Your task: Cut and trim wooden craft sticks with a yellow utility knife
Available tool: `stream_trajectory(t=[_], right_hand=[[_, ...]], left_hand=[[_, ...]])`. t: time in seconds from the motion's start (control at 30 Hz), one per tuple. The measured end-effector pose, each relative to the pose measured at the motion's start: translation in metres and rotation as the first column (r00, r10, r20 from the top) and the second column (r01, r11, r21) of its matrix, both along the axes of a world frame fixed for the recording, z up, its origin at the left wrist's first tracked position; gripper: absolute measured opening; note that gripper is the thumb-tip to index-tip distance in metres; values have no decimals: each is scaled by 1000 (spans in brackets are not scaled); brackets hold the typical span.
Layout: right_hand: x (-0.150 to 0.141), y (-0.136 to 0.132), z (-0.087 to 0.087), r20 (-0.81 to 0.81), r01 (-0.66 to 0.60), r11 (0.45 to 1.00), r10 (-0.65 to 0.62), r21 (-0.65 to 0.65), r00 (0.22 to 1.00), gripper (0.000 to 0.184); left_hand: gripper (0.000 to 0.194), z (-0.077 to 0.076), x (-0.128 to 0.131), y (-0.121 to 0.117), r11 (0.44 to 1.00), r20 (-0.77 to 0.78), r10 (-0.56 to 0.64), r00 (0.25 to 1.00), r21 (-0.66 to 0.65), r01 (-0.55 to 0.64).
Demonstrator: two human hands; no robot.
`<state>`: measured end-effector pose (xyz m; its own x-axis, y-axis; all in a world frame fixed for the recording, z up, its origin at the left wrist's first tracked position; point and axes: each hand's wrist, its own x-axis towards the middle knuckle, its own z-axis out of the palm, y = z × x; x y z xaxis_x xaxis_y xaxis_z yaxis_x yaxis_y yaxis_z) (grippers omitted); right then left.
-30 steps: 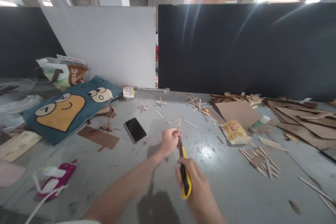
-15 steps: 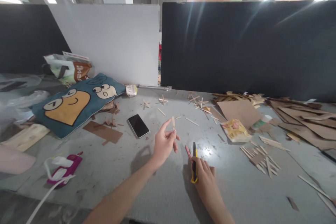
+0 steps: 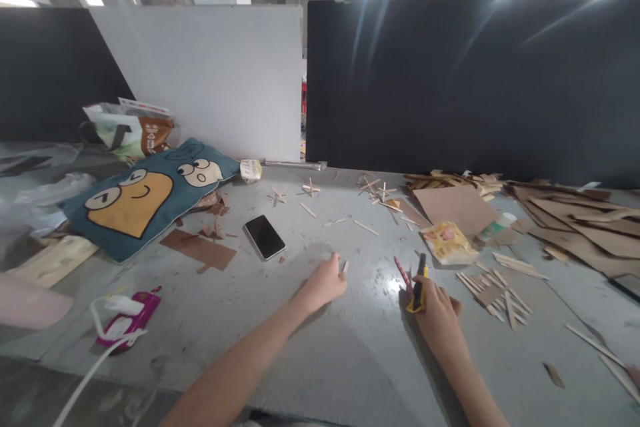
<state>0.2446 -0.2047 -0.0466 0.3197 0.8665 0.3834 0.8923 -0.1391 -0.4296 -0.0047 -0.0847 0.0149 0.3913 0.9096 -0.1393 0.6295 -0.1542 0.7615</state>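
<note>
My left hand is over the middle of the table, its fingers closed on a short wooden stick that points upward. To the right, my right hand has its fingers around a yellow and black utility knife, whose dark end points away from me. A thin red patterned stick, perhaps a pencil, lies along the knife's left side; whether my fingers grip it too I cannot tell. Small crossed wooden sticks and loose sticks lie beyond my hands.
A phone, brown cardboard and a blue cushion are on the left. A purple power strip with a white cable sits nearer. To the right are a yellow packet, a stick pile and cardboard sheets.
My right hand has moved right and away from me with the utility knife, and the red stick has shifted along with it. My left hand has turned and lowered the wooden stick.
</note>
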Motion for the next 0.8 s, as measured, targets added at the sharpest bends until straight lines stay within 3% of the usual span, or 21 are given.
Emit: stream_trajectory(t=[0.27,0.4,0.5,0.6,0.7,0.8], right_hand=[[1,-15,-11,22,86,983,-91,162,996,48],[0,-16,-4,-4,109,970,-111,215,994,50],[-3,-18,4,-47,124,959,-116,255,992,49],[-6,-21,9,-90,146,937,-123,318,988,48],[-11,-26,12,-129,160,906,-118,393,985,45],[-17,-31,16,-197,177,889,-101,422,975,45]], left_hand=[[35,0,3,13,991,-72,-102,992,-89,96],[48,9,-4,18,996,-57,-87,995,5,87],[53,12,-14,22,974,-9,-167,986,157,166],[45,7,-23,26,916,-74,-287,955,269,296],[41,-4,-24,27,896,-139,-347,928,242,371],[42,-15,-21,26,900,-136,-346,928,230,370]])
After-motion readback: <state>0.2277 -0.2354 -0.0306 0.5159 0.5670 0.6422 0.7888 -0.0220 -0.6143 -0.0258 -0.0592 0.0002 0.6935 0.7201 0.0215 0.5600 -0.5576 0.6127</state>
